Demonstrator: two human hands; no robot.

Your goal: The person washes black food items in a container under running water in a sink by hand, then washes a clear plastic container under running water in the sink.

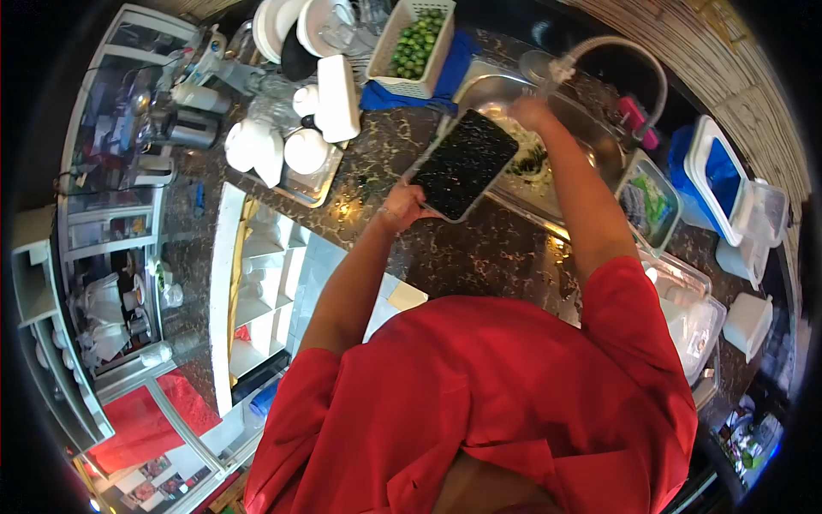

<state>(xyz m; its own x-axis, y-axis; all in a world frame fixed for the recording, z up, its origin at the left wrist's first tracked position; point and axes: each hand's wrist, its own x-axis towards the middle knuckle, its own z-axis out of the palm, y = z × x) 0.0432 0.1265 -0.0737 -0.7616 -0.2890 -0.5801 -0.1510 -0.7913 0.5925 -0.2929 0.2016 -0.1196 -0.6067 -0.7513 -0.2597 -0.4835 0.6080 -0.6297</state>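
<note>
My left hand (402, 204) grips the near left edge of a black rectangular tray (467, 167) with a pale rim. The tray is tilted over the left edge of the steel sink (591, 141), and light specks, perhaps water drops, dot its dark surface. Past the tray's far right corner, my right hand (531, 112) is over the sink, just below the faucet head (561, 70). Its fingers are too small and blurred to make out. Dark green bits (533, 161) lie in the sink below my right forearm.
A white basket of small green limes (417, 47) stands on a blue cloth (398, 97) behind the tray. White dishes (306, 152) sit on a metal tray to the left. Right of the sink are a plastic tub with a green item (652, 201) and clear containers (685, 317).
</note>
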